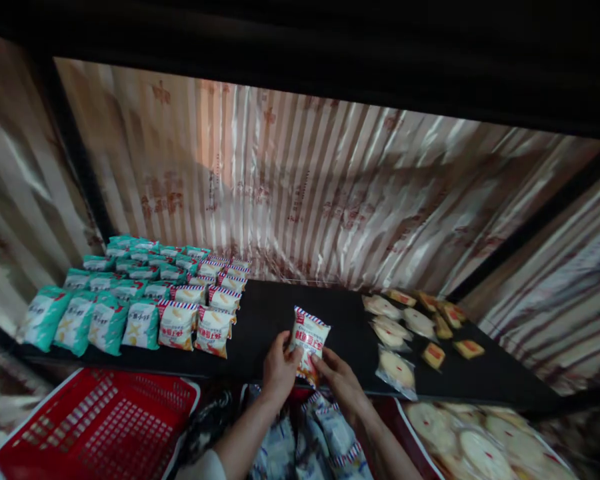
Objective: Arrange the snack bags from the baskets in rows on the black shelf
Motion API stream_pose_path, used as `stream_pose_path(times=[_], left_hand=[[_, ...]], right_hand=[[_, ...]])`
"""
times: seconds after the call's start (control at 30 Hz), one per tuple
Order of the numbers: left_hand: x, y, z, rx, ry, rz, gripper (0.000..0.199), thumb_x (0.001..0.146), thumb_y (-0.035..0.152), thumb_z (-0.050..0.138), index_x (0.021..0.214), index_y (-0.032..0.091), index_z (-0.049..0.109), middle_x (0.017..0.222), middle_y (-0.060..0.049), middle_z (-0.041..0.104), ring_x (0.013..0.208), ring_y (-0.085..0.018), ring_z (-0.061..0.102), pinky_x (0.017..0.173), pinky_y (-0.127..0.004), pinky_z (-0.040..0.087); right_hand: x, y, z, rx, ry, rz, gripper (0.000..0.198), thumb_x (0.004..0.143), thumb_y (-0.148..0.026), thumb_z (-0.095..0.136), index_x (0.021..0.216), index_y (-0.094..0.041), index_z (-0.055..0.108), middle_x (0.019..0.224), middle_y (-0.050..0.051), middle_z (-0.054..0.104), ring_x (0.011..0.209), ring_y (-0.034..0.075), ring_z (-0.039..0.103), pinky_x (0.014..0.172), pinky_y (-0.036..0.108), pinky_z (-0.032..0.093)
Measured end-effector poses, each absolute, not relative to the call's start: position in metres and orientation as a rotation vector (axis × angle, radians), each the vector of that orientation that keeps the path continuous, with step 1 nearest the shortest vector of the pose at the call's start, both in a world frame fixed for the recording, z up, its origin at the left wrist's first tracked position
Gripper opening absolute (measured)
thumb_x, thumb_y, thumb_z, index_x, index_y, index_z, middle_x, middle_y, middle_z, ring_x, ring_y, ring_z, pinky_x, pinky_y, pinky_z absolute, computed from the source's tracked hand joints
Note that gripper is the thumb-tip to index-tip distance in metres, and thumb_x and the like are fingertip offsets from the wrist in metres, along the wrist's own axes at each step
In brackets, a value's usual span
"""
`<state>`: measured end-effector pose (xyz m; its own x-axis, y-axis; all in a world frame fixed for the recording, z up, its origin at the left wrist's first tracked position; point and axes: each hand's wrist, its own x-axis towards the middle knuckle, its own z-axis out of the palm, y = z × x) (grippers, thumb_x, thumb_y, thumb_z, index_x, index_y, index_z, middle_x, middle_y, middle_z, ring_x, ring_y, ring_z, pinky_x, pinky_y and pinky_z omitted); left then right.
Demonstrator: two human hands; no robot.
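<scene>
Snack bag (pixel 312 332) sits between my left hand (pixel 279 371) and right hand (pixel 345 383), fingers pinching its lower sides at the black shelf's (pixel 270 310) front; I judge it light, puffy, crushable, best held gently there.

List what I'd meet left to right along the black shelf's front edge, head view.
Four teal-and-white plastic snack bags, two white-and-red plastic snack bags, left hand, held white-and-red plastic bag, right hand, clear-wrapped round pale disc.

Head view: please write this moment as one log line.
left hand: holds white snack bag | right hand: holds same bag | place: at black shelf | shelf left: teal bags | shelf right: wrapped packets
</scene>
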<state>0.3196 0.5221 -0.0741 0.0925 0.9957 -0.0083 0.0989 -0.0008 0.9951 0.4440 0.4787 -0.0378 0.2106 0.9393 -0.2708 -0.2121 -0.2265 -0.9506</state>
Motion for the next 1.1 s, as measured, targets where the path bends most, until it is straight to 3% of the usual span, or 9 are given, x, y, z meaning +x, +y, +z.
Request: stream_pose_path(times=[0.17, 0.33, 0.5, 0.67, 1.1], left_hand=[[0.323, 0.562, -0.078, 1.591, 1.476, 1.267, 0.041, 0.081, 0.025, 0.044, 0.121, 0.016, 0.053, 0.129, -0.012, 0.055, 0.124, -0.025, 0.045, 0.105, -0.044, 0.034], [0.326, 0.599, -0.082, 1.735, 1.611, 1.261, 0.047, 0.086, 0.027, 0.038, 0.13, 0.013, 0.046, 0.139, -0.012, 0.045, 0.135, -0.028, 0.029, 0.109, -0.05, 0.027], [0.321, 0.632, -0.1, 1.809, 1.578, 1.257, 0.049, 0.087, 0.028, 0.035, 0.132, 0.008, 0.044, 0.141, -0.013, 0.042, 0.138, -0.027, 0.023, 0.111, -0.047, 0.026], [0.315, 0.659, -0.119, 1.806, 1.562, 1.278, 0.045, 0.087, 0.028, 0.037, 0.129, 0.013, 0.048, 0.142, -0.012, 0.042, 0.137, -0.027, 0.026, 0.111, -0.051, 0.026], [0.304, 0.694, -0.126, 1.791, 1.558, 1.179, 0.048, 0.089, 0.033, 0.034, 0.129, 0.012, 0.047, 0.144, -0.012, 0.038, 0.138, -0.024, 0.022, 0.113, -0.046, 0.022]], right_hand=[[0.434, 0.551, -0.048, -1.348, -0.742, 1.174, 0.053, 0.055, -0.034, 0.081, 0.1, -0.017, 0.058, 0.084, 0.006, 0.072, 0.073, 0.02, 0.067, 0.064, 0.027, 0.052], [0.421, 0.614, -0.061, -1.403, -0.794, 1.12, 0.044, 0.063, -0.033, 0.074, 0.098, -0.018, 0.053, 0.084, 0.006, 0.071, 0.063, 0.018, 0.065, 0.048, 0.024, 0.047], [0.414, 0.662, -0.072, -1.462, -0.788, 1.078, 0.035, 0.068, -0.03, 0.07, 0.097, -0.018, 0.054, 0.087, 0.007, 0.071, 0.071, 0.02, 0.067, 0.055, 0.026, 0.052], [0.408, 0.699, -0.08, -1.533, -0.785, 1.086, 0.033, 0.069, -0.027, 0.069, 0.098, -0.017, 0.058, 0.085, 0.006, 0.071, 0.076, 0.022, 0.069, 0.064, 0.03, 0.055], [0.401, 0.758, -0.11, -1.685, -1.047, 0.952, 0.037, 0.071, -0.033, 0.068, 0.104, -0.017, 0.063, 0.09, 0.005, 0.072, 0.086, 0.022, 0.067, 0.075, 0.031, 0.053]])
